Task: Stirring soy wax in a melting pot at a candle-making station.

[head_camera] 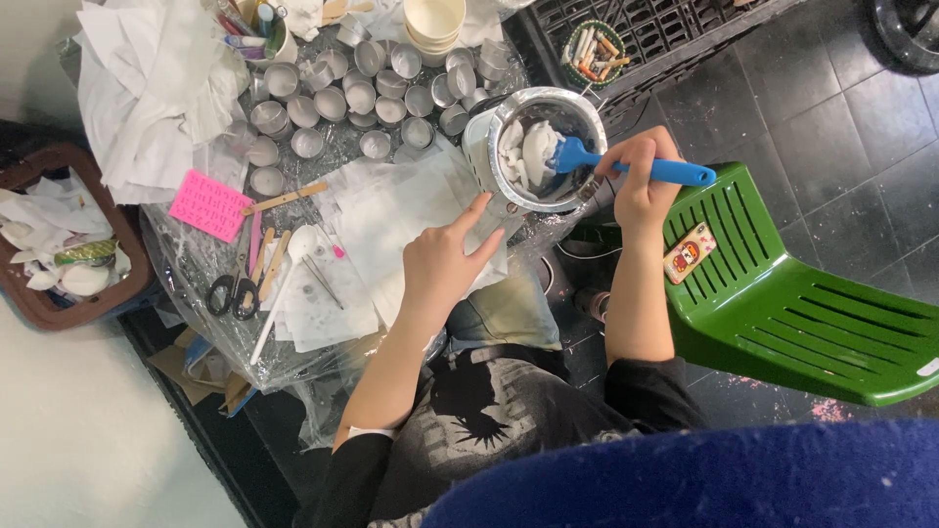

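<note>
Stirring white lumps in a metal pot [489,147] with a blue spatula [626,164].
Right hand [641,181] clenching the spatula handle; left hand [442,262] released, fingertips steadying the pot; probably needing more scraping.

Blue spatula, white lumps, silver pot

The spatula [626,166] is bright blue, the pot [536,149] shiny silver with white lumps [528,147] inside; small silver cups [362,93] crowd the table's far edge, a pink mould [209,206] lies near black-handled scissors [233,293], and the slatted chair [812,313] is glossy green.
</note>
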